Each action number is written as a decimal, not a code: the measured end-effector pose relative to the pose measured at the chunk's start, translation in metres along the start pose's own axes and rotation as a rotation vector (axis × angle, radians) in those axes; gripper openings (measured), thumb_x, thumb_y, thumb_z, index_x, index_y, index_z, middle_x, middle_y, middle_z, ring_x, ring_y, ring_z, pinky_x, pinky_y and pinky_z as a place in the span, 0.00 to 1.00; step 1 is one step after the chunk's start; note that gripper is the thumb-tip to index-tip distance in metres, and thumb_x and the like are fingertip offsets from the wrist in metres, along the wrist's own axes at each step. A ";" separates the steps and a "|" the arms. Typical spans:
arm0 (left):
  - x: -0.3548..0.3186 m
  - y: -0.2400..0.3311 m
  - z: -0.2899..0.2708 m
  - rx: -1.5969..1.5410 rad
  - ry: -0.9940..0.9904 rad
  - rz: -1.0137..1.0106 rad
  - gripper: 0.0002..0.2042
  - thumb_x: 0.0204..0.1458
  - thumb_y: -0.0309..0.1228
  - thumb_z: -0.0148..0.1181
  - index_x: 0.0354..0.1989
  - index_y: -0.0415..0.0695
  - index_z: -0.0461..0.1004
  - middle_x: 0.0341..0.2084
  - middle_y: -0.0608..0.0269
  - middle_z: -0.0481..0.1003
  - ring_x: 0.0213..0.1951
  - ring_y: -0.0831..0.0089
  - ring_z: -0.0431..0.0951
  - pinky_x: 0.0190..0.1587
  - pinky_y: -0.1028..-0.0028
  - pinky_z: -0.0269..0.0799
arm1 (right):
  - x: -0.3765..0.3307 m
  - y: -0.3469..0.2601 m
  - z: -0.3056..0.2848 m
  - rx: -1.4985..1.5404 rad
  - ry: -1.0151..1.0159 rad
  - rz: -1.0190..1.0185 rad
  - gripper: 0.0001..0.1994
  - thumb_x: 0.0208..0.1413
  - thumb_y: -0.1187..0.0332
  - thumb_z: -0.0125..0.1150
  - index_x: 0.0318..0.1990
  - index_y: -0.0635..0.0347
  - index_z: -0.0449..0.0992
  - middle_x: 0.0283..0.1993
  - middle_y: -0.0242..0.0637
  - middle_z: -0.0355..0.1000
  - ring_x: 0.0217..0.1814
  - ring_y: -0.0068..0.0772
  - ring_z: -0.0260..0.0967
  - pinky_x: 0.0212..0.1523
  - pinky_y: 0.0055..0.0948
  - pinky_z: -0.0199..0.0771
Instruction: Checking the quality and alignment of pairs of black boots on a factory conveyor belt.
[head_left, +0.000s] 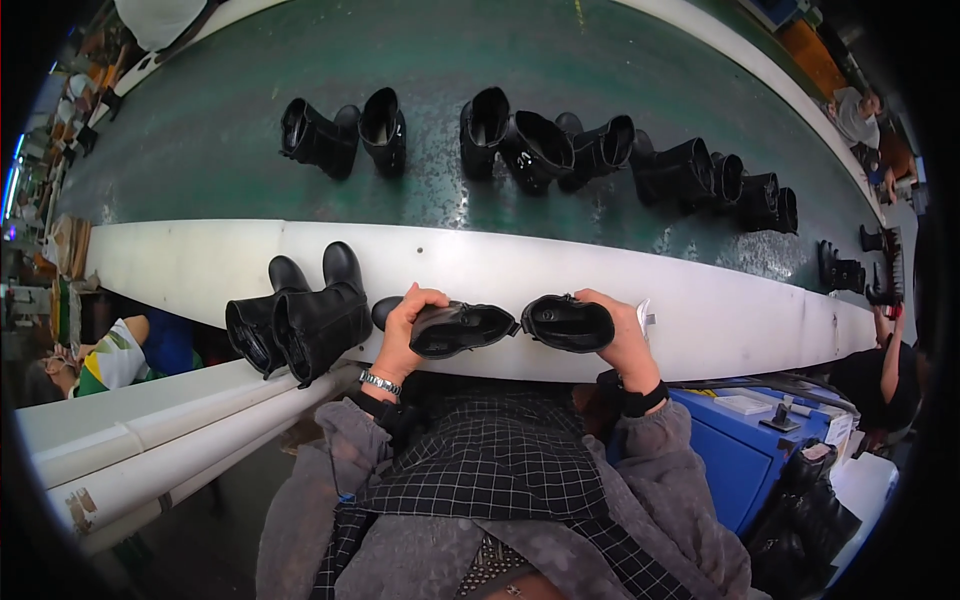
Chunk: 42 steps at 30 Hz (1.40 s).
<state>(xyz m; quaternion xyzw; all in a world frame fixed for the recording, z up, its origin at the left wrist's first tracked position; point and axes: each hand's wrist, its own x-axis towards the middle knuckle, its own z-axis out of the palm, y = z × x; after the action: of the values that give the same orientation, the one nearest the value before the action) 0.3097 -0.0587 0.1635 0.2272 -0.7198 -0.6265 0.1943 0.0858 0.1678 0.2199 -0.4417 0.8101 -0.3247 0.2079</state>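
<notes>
Two black boots were held above the white counter (pixel 480 265), one in each hand. The left hand (pixel 405 325) was closed around the left boot (pixel 455 328), which was turned on its side with its open shaft toward the person. The right hand (pixel 620 335) was closed around the right boot (pixel 567 322), also on its side, with its opening toward the left boot. The two boots were nearly touching at the middle; whether they really touched could not be told. A metal watch (pixel 380 383) was worn on the left wrist and a black band (pixel 640 400) on the right wrist.

Just to the left of the left hand, a pair of black boots (pixel 300 320) was standing on the edge of the counter, tilted toward the person, with their shafts open; what was inside could not be seen.

Behind the counter, a row of more black boots (pixel 540 145) was placed on the green belt (pixel 200 150), some upright and some leaning on each other.

At the lower right, a blue cabinet (pixel 730 460) was seen, with a tray (pixel 745 403) and small things on its top. Beside it a black bag (pixel 810 510) was standing. White tubes (pixel 170 450) were lying at the lower left.
</notes>
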 end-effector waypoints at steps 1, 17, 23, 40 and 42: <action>0.000 -0.002 0.002 -0.010 -0.029 -0.002 0.11 0.44 0.29 0.66 0.35 0.47 0.72 0.32 0.72 0.74 0.39 0.77 0.74 0.68 0.57 0.36 | 0.001 -0.002 0.001 0.003 0.003 -0.002 0.13 0.45 0.75 0.63 0.41 0.64 0.74 0.33 0.44 0.76 0.35 0.39 0.76 0.36 0.27 0.73; 0.016 0.025 0.019 -0.286 -0.037 -0.193 0.14 0.53 0.32 0.59 0.44 0.35 0.71 0.39 0.64 0.76 0.40 0.77 0.75 0.43 0.77 0.72 | 0.019 -0.012 0.027 0.609 0.016 0.000 0.24 0.37 0.72 0.72 0.46 0.62 0.73 0.39 0.37 0.75 0.42 0.32 0.74 0.42 0.29 0.73; 0.024 0.022 0.043 -1.075 -0.240 -0.643 0.16 0.59 0.43 0.50 0.39 0.41 0.69 0.29 0.57 0.76 0.29 0.68 0.78 0.34 0.71 0.77 | 0.046 -0.014 0.062 1.415 -0.286 0.369 0.29 0.56 0.43 0.54 0.48 0.63 0.70 0.36 0.39 0.75 0.33 0.30 0.75 0.37 0.27 0.79; 0.026 0.019 0.044 -1.227 -0.181 -0.917 0.28 0.57 0.58 0.43 0.28 0.41 0.71 0.18 0.49 0.75 0.19 0.61 0.79 0.24 0.66 0.80 | 0.048 -0.032 0.072 1.618 -0.585 0.719 0.35 0.60 0.36 0.33 0.39 0.63 0.71 0.27 0.42 0.74 0.27 0.34 0.75 0.32 0.30 0.80; 0.026 0.016 0.045 -1.227 -0.176 -0.962 0.29 0.56 0.60 0.43 0.27 0.41 0.72 0.17 0.49 0.75 0.18 0.60 0.79 0.24 0.65 0.80 | 0.046 -0.030 0.072 1.669 -0.611 0.742 0.34 0.60 0.36 0.33 0.38 0.63 0.71 0.27 0.42 0.74 0.27 0.35 0.75 0.31 0.30 0.80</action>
<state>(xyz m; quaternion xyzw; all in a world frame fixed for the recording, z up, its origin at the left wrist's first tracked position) 0.2614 -0.0348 0.1727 0.3156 -0.0800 -0.9432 -0.0654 0.1239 0.0916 0.1888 0.0671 0.3172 -0.5808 0.7467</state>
